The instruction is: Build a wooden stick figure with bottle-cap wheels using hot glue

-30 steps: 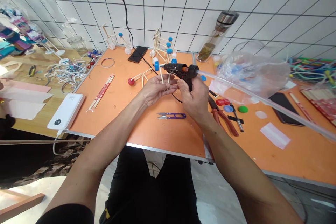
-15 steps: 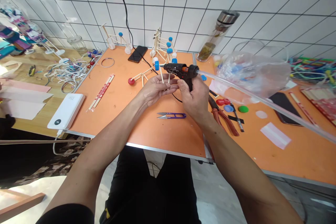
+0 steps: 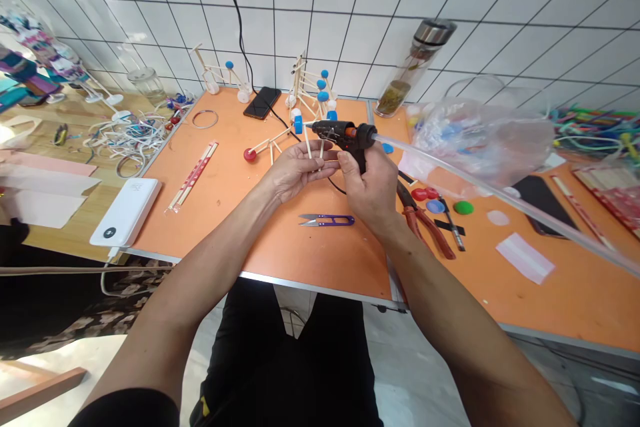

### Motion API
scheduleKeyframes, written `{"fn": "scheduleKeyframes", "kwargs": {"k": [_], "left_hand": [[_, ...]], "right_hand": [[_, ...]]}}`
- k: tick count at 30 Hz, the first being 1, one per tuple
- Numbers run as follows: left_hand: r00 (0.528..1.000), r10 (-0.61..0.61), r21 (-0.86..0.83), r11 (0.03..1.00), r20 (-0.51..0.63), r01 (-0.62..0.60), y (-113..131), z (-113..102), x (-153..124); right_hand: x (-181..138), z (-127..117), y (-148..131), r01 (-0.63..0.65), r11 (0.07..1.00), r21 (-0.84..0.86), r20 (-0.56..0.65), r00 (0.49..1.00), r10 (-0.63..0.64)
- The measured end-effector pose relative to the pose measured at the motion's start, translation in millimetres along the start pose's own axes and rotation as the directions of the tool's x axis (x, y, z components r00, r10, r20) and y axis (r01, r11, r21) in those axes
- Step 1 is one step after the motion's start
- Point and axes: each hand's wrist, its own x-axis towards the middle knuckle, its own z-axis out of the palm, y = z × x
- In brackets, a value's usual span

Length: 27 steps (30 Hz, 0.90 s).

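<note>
My right hand (image 3: 376, 188) is wrapped round the grip of a black hot glue gun (image 3: 343, 133). A long clear glue stick (image 3: 450, 172) sticks out of its back end. The gun's nozzle points left, at or against a blue bottle cap (image 3: 299, 123); whether they touch I cannot tell. In my left hand (image 3: 296, 172), thumb and fingers pinch a pale wooden stick (image 3: 309, 144) that rises to this cap. Behind stands a frame of wooden sticks (image 3: 300, 83) with blue and white caps. A stick piece with a red cap (image 3: 251, 155) lies just left of the hands.
Purple thread snips (image 3: 327, 221) lie in front of my hands, red-handled pliers (image 3: 425, 223) to the right. A phone (image 3: 262, 103), packaged chopsticks (image 3: 193, 177), a white power bank (image 3: 126, 211), a glass bottle (image 3: 415, 67) and a plastic bag (image 3: 480, 140) stand around on the orange table (image 3: 280, 253).
Almost nothing moves. Both hands, the glue gun and the stick keep their places, apart from a very slight shift of the gun.
</note>
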Motion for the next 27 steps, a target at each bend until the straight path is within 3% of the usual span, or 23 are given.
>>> {"fn": "scheduleKeyframes", "kwargs": {"k": [11,20,27], "left_hand": [[0.999,0.031,-0.046,0.999,0.025,-0.030,-3,-3,3],[0.997,0.033,-0.070,0.997,-0.070,-0.038,5,2,1],[0.988,0.055,-0.072,0.995,-0.145,-0.066,11,7,-2]], "right_hand": [[-1,0,-2,-0.001,0.996,-0.086,0.060,0.998,0.006],[-2,-6,-9,0.124,0.991,-0.053,0.020,0.992,-0.123],[-3,-9,-2,0.109,0.990,-0.086,-0.022,0.994,-0.111]]}}
